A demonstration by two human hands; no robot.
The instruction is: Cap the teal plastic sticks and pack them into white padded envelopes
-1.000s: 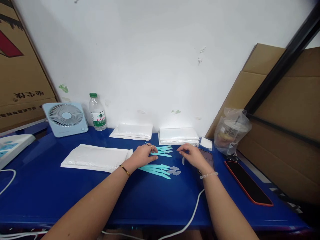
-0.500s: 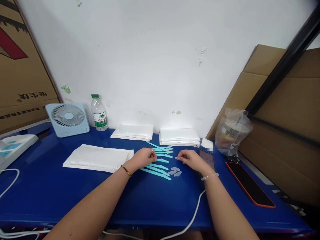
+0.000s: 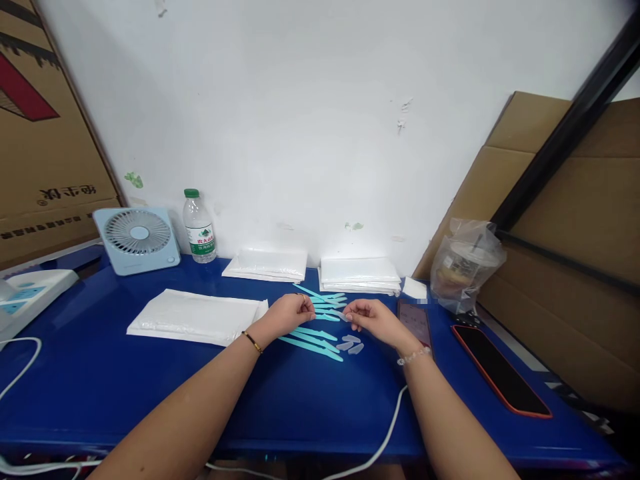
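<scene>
Several slim turquoise plastic sticks point(image 3: 315, 340) lie in a loose fan on the blue table point(image 3: 300, 400). My left hand point(image 3: 293, 312) is closed in a pinch on one turquoise stick point(image 3: 327, 311) held just above the pile. My right hand point(image 3: 370, 317) is also pinched, holding a small clear plastic cap point(image 3: 346, 316) at that stick's right end. A few more clear caps point(image 3: 350, 344) lie on the table below my right hand. The two hands are close together, almost touching.
White padded envelopes lie at the left point(image 3: 195, 317) and in two stacks by the wall point(image 3: 265, 265) point(image 3: 359, 273). A small fan point(image 3: 137, 239), a water bottle point(image 3: 199, 227), two phones point(image 3: 415, 320) point(image 3: 500, 370), a bagged drink point(image 3: 465, 263), a power strip point(image 3: 30, 293) and a white cable point(image 3: 385, 427) surround them.
My left hand picked up one turquoise stick from the pile. My right hand moved left with a clear cap and met the stick's end.
</scene>
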